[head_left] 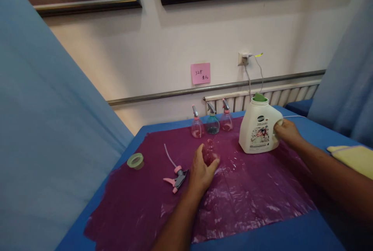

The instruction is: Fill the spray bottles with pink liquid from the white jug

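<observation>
My left hand point(201, 169) is wrapped round a small clear bottle point(210, 150) with no top, standing on the purple plastic sheet point(250, 189). My right hand point(287, 132) grips the handle side of a white detergent jug point(259, 128) with a green spout, upright on the sheet. A pink and grey spray head point(176, 178) with its white tube lies just left of my left hand. A green cap point(135, 161) sits at the sheet's left edge.
Three small spray bottles point(212, 122) stand in a row at the back of the blue table point(276, 235). A yellow cloth point(354, 157) lies at the right. Blue fabric hangs on both sides. Behind are a radiator, a wall socket and a pink note.
</observation>
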`<state>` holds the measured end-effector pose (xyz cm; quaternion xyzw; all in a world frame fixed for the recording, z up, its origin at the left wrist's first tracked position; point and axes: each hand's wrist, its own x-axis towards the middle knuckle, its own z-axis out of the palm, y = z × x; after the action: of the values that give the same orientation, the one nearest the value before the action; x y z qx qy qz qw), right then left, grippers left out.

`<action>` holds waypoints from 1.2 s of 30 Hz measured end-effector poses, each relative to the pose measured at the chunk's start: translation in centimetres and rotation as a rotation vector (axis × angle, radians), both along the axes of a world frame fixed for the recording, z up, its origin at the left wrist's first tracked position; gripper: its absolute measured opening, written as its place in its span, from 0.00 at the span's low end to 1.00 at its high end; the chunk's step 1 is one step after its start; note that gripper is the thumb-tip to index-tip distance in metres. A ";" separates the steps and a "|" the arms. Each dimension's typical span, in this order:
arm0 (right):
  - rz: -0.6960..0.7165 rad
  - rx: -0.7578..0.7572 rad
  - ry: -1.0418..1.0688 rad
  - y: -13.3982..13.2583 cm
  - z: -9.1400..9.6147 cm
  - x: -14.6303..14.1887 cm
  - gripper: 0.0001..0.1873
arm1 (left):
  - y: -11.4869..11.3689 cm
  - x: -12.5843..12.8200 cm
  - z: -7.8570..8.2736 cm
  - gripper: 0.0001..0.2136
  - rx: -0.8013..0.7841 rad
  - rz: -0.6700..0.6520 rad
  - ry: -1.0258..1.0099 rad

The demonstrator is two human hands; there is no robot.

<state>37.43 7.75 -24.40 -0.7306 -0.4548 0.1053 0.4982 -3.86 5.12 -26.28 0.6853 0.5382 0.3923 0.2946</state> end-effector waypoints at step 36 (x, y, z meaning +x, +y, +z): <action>0.039 -0.413 -0.816 -4.1 11.4 -4.0 0.16 | -2.1 0.6 0.9 0.41 0.018 -0.047 -0.034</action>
<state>33.43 3.70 -13.03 -0.7877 -0.5971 -0.0929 0.1200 -3.27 3.02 -25.35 0.6936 0.5132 0.4017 0.3070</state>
